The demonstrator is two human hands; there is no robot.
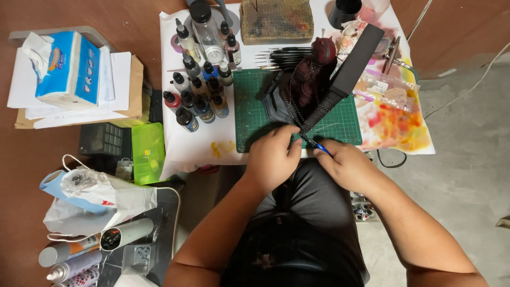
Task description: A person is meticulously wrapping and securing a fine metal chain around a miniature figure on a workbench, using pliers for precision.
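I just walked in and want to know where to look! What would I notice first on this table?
Probably the dark red figure standing on the green cutting mat in the middle, with the left hand at its base and the right hand holding a blue-handled brush. Left of the mat stands a crowd of little paint bottles, and on the right the paper is splashed orange and yellow.

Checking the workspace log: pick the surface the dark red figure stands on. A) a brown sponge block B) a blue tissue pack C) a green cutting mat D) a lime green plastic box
C: the dark red figure stands on the green cutting mat, just beyond the left hand and the right hand holding a blue brush.
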